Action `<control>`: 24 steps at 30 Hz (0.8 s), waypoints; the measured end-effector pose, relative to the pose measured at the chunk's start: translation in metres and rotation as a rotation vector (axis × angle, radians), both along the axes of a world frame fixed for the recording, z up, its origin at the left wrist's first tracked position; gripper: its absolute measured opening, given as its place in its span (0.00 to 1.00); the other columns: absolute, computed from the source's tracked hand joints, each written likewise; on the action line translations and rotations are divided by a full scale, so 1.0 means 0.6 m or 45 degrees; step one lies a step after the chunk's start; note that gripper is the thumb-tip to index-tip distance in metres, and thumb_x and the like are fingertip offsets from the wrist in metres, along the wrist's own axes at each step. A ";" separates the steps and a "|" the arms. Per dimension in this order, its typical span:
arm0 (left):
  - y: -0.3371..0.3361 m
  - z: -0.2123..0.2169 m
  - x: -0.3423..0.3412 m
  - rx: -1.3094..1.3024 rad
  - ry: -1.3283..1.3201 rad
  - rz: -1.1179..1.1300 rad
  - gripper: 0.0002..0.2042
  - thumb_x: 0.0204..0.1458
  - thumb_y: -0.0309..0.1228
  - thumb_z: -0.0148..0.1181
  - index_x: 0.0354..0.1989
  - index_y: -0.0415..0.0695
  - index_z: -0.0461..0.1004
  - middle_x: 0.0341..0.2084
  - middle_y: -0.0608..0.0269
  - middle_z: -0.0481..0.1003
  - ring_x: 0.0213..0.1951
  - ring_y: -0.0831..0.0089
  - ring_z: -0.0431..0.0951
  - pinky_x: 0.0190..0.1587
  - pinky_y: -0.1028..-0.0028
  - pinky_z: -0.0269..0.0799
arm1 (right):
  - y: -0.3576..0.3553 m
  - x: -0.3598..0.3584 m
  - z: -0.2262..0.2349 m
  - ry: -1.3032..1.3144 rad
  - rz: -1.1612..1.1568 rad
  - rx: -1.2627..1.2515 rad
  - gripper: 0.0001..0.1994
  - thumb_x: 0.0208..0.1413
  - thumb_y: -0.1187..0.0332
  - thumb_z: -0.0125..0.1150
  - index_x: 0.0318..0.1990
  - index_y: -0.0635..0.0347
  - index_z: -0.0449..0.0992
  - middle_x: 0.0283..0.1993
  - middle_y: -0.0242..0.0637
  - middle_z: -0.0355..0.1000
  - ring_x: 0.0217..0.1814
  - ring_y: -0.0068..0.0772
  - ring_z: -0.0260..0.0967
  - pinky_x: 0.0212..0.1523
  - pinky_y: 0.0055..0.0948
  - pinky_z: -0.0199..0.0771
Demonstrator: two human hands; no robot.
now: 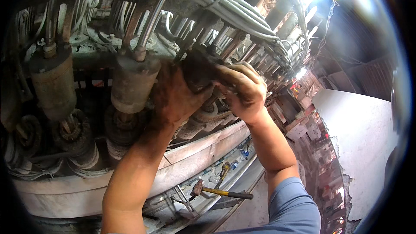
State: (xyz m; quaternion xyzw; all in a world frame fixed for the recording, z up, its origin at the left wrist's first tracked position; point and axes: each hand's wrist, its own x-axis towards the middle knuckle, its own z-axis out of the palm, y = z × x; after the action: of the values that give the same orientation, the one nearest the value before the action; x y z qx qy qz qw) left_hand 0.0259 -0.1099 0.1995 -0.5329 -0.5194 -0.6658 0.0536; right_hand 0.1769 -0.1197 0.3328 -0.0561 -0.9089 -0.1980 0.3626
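Both my hands are raised into a grimy machine full of cylinders and cables. My left hand (pixel 175 95), black with grease, is wrapped around a dark part (pixel 197 67) just right of a dusty cylinder (pixel 133 82). My right hand (pixel 242 91) is closed on the same dark part from the right side, fingers curled over it. The part itself is mostly hidden by my fingers, so its shape is unclear.
A second dusty cylinder (pixel 54 84) hangs at the left. A bundle of grey cables (pixel 225 4) runs overhead. Below lies a pale metal ledge (pixel 203 154) with a hammer (pixel 219 192) and small tools (pixel 224 169). A white wall (pixel 359 138) stands at the right.
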 end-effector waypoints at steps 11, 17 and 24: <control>0.028 -0.030 -0.023 0.119 0.063 0.050 0.42 0.44 0.58 0.74 0.58 0.38 0.65 0.47 0.38 0.70 0.48 0.39 0.76 0.46 0.49 0.77 | -0.033 -0.115 0.030 0.109 0.031 0.254 0.07 0.53 0.72 0.72 0.39 0.59 0.87 0.34 0.38 0.81 0.32 0.40 0.77 0.33 0.31 0.79; 0.004 0.001 0.004 -0.015 -0.019 -0.030 0.44 0.41 0.54 0.79 0.60 0.35 0.68 0.51 0.37 0.71 0.50 0.42 0.77 0.50 0.52 0.78 | 0.001 0.005 -0.029 0.540 0.027 -0.589 0.10 0.54 0.77 0.72 0.44 0.65 0.85 0.38 0.44 0.84 0.36 0.36 0.82 0.39 0.30 0.81; 0.005 0.003 0.001 0.019 -0.046 0.032 0.44 0.39 0.59 0.76 0.56 0.37 0.68 0.47 0.41 0.71 0.48 0.41 0.77 0.45 0.48 0.77 | 0.030 0.026 -0.030 0.328 0.007 -0.385 0.12 0.57 0.76 0.71 0.48 0.65 0.84 0.41 0.45 0.83 0.39 0.33 0.82 0.40 0.29 0.79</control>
State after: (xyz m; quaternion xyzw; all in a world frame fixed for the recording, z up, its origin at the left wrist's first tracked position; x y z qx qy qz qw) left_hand 0.0262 -0.1071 0.2014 -0.5138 -0.5218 -0.6786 0.0566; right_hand 0.1924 -0.1016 0.3146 -0.1322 -0.8746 -0.0496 0.4639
